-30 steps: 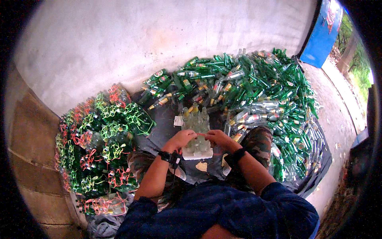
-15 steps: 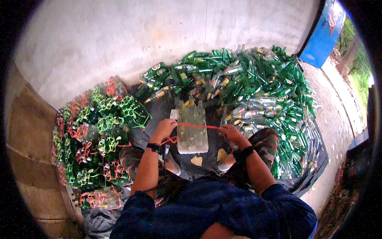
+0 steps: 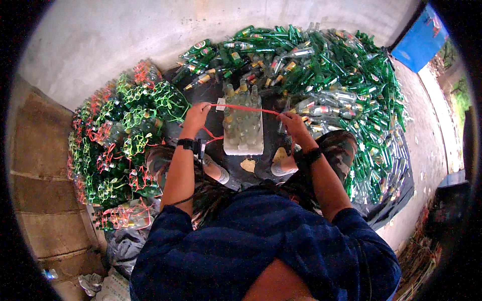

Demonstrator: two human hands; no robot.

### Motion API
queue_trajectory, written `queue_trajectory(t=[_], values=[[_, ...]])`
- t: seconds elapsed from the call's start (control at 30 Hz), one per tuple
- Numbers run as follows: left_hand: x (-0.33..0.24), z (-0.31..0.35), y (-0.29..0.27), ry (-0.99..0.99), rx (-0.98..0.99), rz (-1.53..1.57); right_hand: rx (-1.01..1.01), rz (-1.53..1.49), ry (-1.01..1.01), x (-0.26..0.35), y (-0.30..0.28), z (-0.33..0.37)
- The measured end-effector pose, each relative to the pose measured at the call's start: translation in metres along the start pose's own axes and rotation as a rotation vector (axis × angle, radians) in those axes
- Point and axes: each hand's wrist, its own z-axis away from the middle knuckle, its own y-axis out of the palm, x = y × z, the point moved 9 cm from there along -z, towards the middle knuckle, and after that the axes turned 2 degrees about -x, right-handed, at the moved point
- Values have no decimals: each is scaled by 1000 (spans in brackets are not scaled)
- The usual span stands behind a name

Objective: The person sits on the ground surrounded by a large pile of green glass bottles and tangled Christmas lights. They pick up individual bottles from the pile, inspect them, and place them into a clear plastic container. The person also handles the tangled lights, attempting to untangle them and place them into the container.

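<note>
Between my hands a red plastic strap (image 3: 241,107) is stretched across clear glass bottles (image 3: 242,123). My left hand (image 3: 197,118) is closed on one end, left of the bottles, and a loose tail of strap hangs below it. On the other side my right hand (image 3: 293,123) grips the strap's other end. Several of these bottles stand upright, packed together on a pale block-like base (image 3: 244,149) between my feet. Whether the strap touches the bottle necks I cannot tell. A small white label or card (image 3: 220,104) lies beside the bottles, near my left hand.
A big heap of loose green and clear bottles (image 3: 321,75) spreads ahead and to the right. At left, bottles bundled with red and yellow-green straps (image 3: 130,115) are piled. A pale wall (image 3: 125,35) rises behind; a blue panel (image 3: 419,40) stands far right. Black sheeting (image 3: 208,133) covers the floor.
The view has shifted, so bottles and heaps sit higher in the picture. Both hands still hold the strap, now a little farther apart, with the left hand raised.
</note>
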Motion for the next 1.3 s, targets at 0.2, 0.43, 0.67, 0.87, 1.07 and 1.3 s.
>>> queue_trajectory(t=[0.2,0.43,0.67,0.87,1.07,1.3], values=[[16,-4,3,-216,-20,590,-59,-134,12,9,-2,-27],[11,-47,3,-290,15,945,-35,-150,-33,38,2,-74],[27,-92,31,-394,149,769,-6,-188,-10,37,11,-140],[77,-119,92,-413,267,709,29,-336,130,-7,21,-195],[117,-125,151,-492,403,585,38,-329,284,-80,32,-234],[144,-98,207,-637,628,561,53,-332,444,-163,50,-236]])
